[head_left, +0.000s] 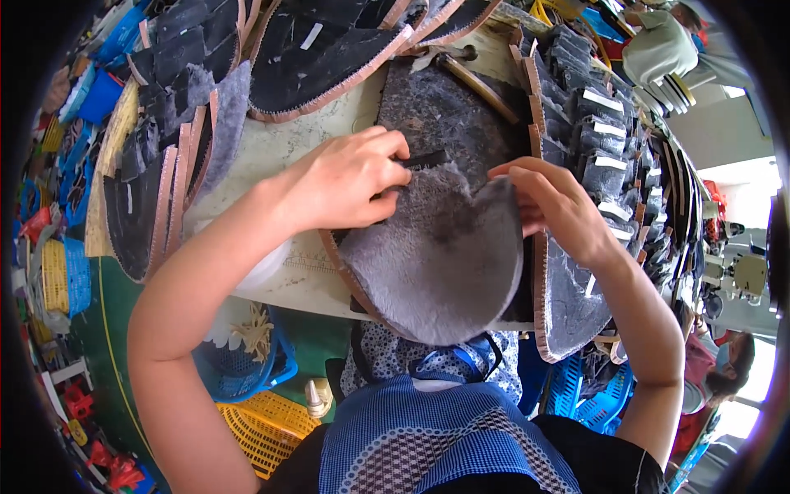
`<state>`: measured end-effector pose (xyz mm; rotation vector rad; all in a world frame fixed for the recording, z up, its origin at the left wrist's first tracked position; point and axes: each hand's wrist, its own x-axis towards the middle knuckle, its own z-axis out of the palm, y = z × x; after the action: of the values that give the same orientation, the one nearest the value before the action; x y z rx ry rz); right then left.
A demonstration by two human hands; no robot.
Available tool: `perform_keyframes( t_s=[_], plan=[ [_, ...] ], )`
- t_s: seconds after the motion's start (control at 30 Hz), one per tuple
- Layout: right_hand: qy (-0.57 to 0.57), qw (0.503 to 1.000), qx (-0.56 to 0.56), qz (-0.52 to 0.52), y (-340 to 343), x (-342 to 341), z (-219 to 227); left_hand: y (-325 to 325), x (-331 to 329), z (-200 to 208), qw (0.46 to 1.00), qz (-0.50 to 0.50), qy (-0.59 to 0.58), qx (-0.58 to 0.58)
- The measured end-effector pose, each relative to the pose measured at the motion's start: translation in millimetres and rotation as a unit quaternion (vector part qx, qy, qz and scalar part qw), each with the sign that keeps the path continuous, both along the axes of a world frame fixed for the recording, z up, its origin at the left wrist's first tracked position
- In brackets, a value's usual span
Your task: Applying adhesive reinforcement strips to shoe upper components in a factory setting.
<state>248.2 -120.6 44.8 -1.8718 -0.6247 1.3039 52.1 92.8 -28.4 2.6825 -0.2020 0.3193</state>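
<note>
A rounded grey fleecy piece [444, 247], which looks like a shoe or boot part, lies curved at the table's near edge. A pinkish stitched-looking border shows along its lower left side. My left hand [350, 181] is closed at the piece's upper left, its fingers bent beside a short dark strip [428, 159]; its fingertips are partly hidden. My right hand [555, 202] grips the piece's upper right edge, thumb side up, fingers along the outer side. Just beyond the hands, a hammer [481, 89] with a wooden handle rests on a dark, worn board [428, 103].
Stacked black parts with pinkish borders [325, 62] lie at the back and left. More overlapping black pieces with white strips [605, 165] line the right. Below the table are a blue basket [234, 375] and a yellow basket [267, 428]. Other people [658, 49] are at the far right.
</note>
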Motion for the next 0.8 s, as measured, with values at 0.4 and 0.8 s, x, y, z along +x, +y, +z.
perform_keyframes(
  t_s=[0.4, 0.8],
  plan=[
    [-0.449, 0.812, 0.141, 0.345, -61, -114, -66, 9, 32, 15, 0.987, 0.024, 0.152, -0.049],
    [-0.565, 0.716, 0.254, 0.323, -55, -115, -69, 50, 75, 78, 0.968, -0.065, 0.051, -0.237]
  ],
)
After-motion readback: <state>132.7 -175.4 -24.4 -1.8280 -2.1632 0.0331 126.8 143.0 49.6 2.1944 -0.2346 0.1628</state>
